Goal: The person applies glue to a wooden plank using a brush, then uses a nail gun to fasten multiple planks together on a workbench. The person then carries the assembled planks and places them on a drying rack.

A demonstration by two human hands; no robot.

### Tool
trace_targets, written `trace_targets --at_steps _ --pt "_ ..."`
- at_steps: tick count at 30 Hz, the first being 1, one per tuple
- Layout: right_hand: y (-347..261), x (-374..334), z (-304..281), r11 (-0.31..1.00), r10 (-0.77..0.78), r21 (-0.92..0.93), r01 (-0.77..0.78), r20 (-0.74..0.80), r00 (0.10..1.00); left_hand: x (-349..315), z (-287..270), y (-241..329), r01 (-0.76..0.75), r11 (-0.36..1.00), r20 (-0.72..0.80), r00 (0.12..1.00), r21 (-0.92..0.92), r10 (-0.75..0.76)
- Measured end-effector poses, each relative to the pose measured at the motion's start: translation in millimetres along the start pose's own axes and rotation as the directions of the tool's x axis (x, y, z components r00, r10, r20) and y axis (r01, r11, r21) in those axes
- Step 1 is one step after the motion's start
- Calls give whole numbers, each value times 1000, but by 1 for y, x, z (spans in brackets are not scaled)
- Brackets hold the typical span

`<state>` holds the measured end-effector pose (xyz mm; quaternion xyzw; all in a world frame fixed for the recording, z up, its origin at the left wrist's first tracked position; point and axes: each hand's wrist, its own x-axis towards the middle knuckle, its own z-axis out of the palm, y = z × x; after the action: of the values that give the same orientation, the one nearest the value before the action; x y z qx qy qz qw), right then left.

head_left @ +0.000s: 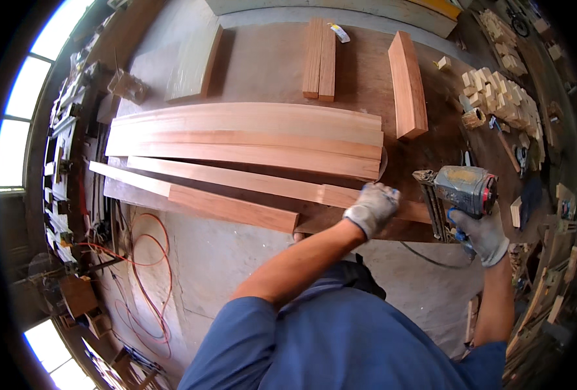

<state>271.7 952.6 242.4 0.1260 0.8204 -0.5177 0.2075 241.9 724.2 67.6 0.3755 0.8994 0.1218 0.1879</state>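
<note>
My left hand [374,209], in a grey work glove, closes over a long narrow wooden strip [249,177] near the front edge of the workbench. The strip runs from the left, under that hand, toward the right. My gloved right hand [485,235] grips the handle of a nail gun [465,188] at the bench's right front. The gun's nose points left and its magazine slants down toward the strip's right end. Nearer to me, a thicker reddish wooden board [233,209] lies at the bench edge. Behind the strip lie wide planks [249,135] side by side.
Farther back on the bench stand a pale board [194,65], paired reddish blocks [319,62] and another reddish block [407,84]. Small wood blocks [500,97] are piled right, beside a hammer [508,149]. An orange hose [165,279] coils on the floor at left.
</note>
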Motion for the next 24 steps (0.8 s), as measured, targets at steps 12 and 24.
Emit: trace_targets --at_steps 12,24 --pt "-44 42 30 995 -52 -72 64 155 987 2 29 11 98 993 -214 973 66 -81" --pt "-110 110 106 777 2 -556 294 470 883 12 26 3 111 834 -246 927 -541 -283"
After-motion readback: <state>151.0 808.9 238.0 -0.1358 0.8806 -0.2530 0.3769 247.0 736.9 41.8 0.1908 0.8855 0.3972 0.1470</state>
